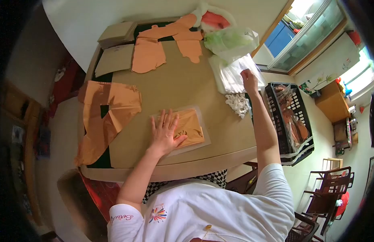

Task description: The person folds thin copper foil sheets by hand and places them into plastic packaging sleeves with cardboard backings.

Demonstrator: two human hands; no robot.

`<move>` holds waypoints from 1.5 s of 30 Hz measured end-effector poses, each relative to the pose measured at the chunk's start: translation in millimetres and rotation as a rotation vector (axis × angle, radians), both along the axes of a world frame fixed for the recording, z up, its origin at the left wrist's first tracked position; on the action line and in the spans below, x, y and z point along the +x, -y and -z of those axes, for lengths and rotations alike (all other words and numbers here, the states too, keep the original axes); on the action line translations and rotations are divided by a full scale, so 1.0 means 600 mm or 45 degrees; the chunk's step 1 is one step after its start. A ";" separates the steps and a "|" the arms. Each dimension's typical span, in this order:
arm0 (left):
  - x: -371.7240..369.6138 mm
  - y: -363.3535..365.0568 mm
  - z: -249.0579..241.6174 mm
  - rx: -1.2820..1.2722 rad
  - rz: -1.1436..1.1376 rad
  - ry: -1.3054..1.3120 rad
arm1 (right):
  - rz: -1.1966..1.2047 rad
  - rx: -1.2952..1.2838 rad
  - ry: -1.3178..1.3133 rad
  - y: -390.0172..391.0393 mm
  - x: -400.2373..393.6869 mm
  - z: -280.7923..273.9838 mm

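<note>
My left hand point(164, 131) lies flat with fingers spread on a folded orange-tan piece of fabric point(190, 125) inside a clear plastic bag point(206, 135), near the table's front edge. My right arm reaches out to the far right, where my right hand point(249, 78) is closed, fingers curled down over a stack of clear plastic bags point(229, 76). Whether a bag is pinched in those fingers cannot be made out. Just below the stack sits a small heap of white pieces point(237, 105).
An orange garment point(114, 105) is spread at the table's left; more orange pieces point(150, 52) lie at the back. Beside them are stacks of grey-beige card point(114, 58). A greenish plastic bag point(231, 42) rests at back right. A black crate point(290, 121) with wrapped items stands right of the table.
</note>
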State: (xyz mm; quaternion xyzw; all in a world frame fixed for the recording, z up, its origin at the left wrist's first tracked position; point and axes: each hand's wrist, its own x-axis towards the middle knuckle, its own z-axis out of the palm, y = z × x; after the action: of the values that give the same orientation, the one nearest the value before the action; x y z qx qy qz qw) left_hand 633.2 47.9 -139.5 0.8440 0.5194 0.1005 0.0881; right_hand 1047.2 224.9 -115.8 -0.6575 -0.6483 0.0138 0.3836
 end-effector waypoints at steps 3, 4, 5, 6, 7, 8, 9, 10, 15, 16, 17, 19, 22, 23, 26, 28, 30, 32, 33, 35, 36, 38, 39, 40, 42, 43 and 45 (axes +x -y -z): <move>0.002 0.001 0.015 0.015 0.010 0.045 | -0.149 0.076 -0.015 0.088 -0.088 -0.052; 0.001 0.001 0.016 0.022 0.012 0.042 | -0.206 0.077 -0.039 0.109 -0.120 -0.055; 0.000 0.002 0.017 0.030 0.018 0.036 | -0.264 0.140 0.216 0.125 -0.143 -0.045; -0.001 0.002 0.014 0.028 0.015 0.030 | -0.320 0.204 0.469 0.132 -0.163 -0.037; 0.000 0.004 0.010 0.026 0.014 0.021 | -0.344 0.220 0.551 0.134 -0.182 -0.027; 0.001 0.004 0.006 0.027 0.011 0.012 | -0.370 0.238 0.635 0.132 -0.197 -0.016; 0.002 0.002 0.003 0.016 0.016 0.018 | -0.383 0.195 0.680 0.124 -0.204 -0.002; 0.002 0.001 0.001 0.003 0.016 0.025 | -0.435 0.219 0.685 0.115 -0.209 0.008; -0.001 0.003 0.004 0.018 0.018 0.073 | -0.706 0.276 0.652 0.106 -0.264 0.019; 0.000 0.003 0.004 0.035 0.018 0.078 | -0.767 0.277 0.629 0.104 -0.274 0.020; -0.001 0.003 0.004 0.052 0.018 0.083 | -0.817 0.221 0.578 0.103 -0.284 0.023; 0.000 0.002 0.001 0.052 0.019 0.072 | -0.873 0.206 0.572 0.099 -0.302 0.027; -0.001 0.002 0.006 0.070 0.023 0.088 | -1.000 0.157 0.561 0.111 -0.316 0.011; 0.000 0.003 0.009 0.074 0.023 0.102 | -1.038 0.155 0.545 0.118 -0.321 0.009; 0.002 0.005 0.010 0.130 0.020 0.089 | -1.055 0.104 0.514 0.134 -0.317 0.000; 0.000 0.005 0.007 0.156 0.056 0.136 | -1.000 0.075 0.508 0.133 -0.310 0.005; -0.001 0.004 0.004 0.152 0.083 0.155 | -0.908 0.061 0.505 0.121 -0.305 0.014; -0.003 0.002 0.001 0.114 0.096 0.145 | -1.007 -0.012 0.467 0.119 -0.307 0.011; -0.004 0.002 -0.002 0.111 0.102 0.153 | -1.055 -0.048 0.446 0.119 -0.311 0.007; -0.004 0.002 -0.008 0.104 0.117 0.171 | -1.122 0.018 0.441 0.121 -0.324 0.015; -0.005 0.003 -0.007 0.120 0.120 0.194 | -1.154 0.051 0.441 0.121 -0.328 0.018; -0.003 0.002 -0.002 0.152 0.126 0.243 | -1.170 0.001 0.419 0.120 -0.329 0.013; -0.003 0.001 0.000 0.144 0.129 0.263 | -1.179 -0.024 0.406 0.119 -0.330 0.009; -0.003 0.000 0.001 0.135 0.133 0.282 | -1.186 -0.042 0.409 0.120 -0.332 0.004; -0.004 0.000 0.003 0.124 0.141 0.306 | -1.194 -0.080 0.412 0.122 -0.335 -0.006; -0.004 -0.001 0.004 0.125 0.145 0.314 | -1.180 -0.097 0.403 0.122 -0.334 -0.005; 0.000 0.000 0.004 0.141 0.155 0.325 | -1.148 -0.137 0.391 0.124 -0.327 -0.001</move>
State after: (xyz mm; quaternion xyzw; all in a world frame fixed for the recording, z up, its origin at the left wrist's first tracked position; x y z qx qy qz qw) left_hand 633.4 47.7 -142.2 0.8579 0.4454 0.2300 0.1128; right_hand 851.0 150.3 -115.5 -0.3240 -0.9165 0.1150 0.2044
